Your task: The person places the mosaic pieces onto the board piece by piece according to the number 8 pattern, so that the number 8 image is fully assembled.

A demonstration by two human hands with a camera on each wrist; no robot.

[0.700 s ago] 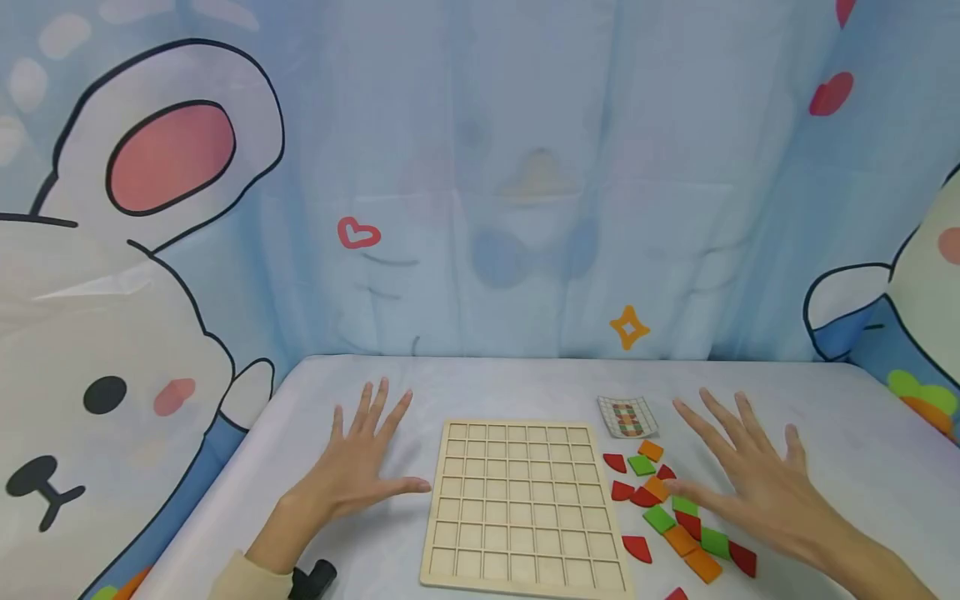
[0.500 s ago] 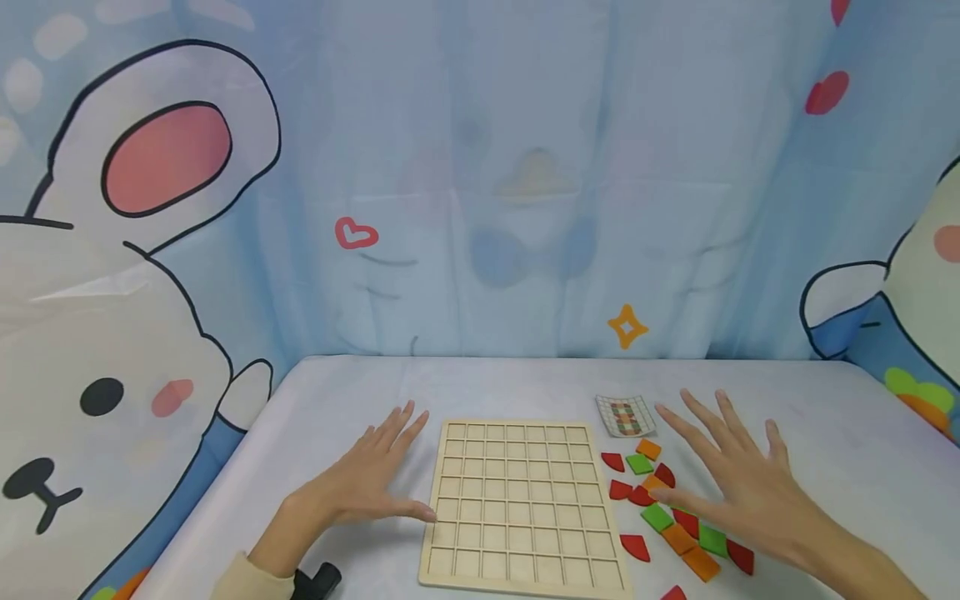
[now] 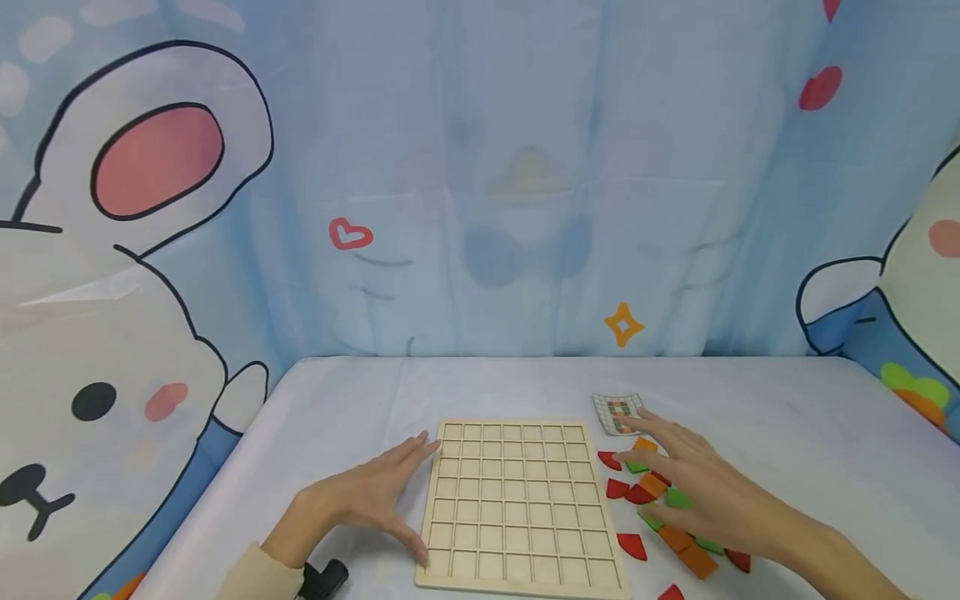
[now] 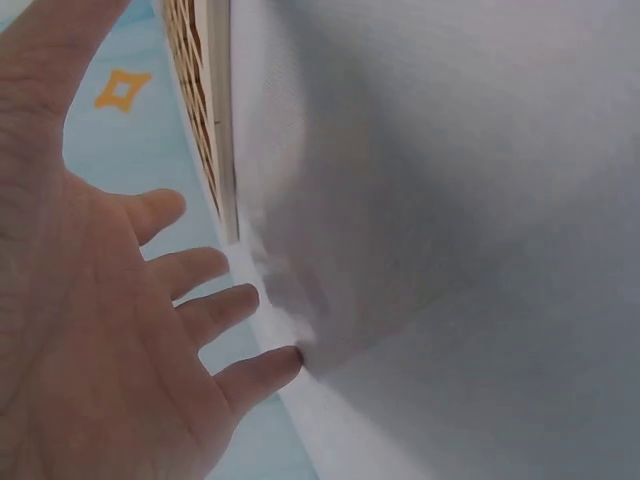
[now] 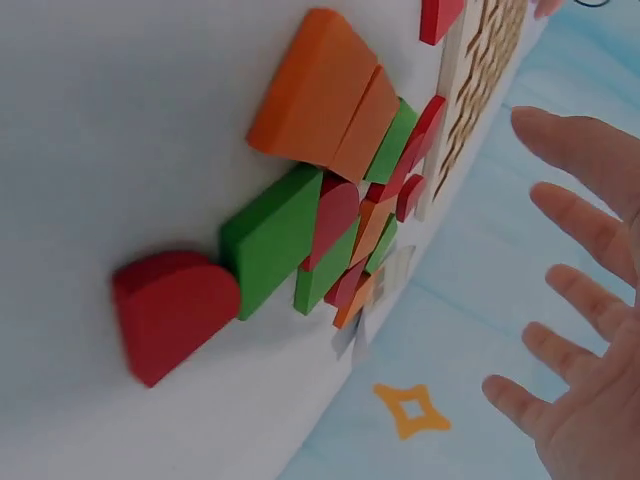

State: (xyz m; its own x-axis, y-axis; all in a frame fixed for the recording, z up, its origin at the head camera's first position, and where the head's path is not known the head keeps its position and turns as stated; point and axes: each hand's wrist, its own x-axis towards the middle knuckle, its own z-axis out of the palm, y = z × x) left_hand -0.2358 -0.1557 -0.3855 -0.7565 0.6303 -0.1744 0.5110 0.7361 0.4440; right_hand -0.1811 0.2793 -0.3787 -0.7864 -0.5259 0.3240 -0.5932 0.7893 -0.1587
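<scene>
A pale wooden grid board (image 3: pixel 525 492) lies on the white table, its square cells bare. My left hand (image 3: pixel 367 500) is at the board's left edge, thumb and fingers spread apart, thumb tip near the lower left corner. In the left wrist view the left hand (image 4: pixel 120 300) shows its palm with nothing in it. My right hand (image 3: pixel 720 492) hangs over the loose coloured pieces, fingers spread. Under it lie orange squares (image 3: pixel 698 562), green squares (image 5: pixel 275 240) and red quarter-round pieces (image 3: pixel 632 547). The right wrist view shows the right hand (image 5: pixel 590 280) holding nothing.
A small printed pattern card (image 3: pixel 617 414) lies behind the pieces, partly overlapped by the right fingertips. A black object (image 3: pixel 326 577) sits by the left sleeve. A blue cartoon curtain (image 3: pixel 525 167) stands behind the table's far edge.
My left hand has come down and right to the board's left edge. My right hand has moved left over the pieces, its fingers now pointing more to the left. The board and pieces have stayed put.
</scene>
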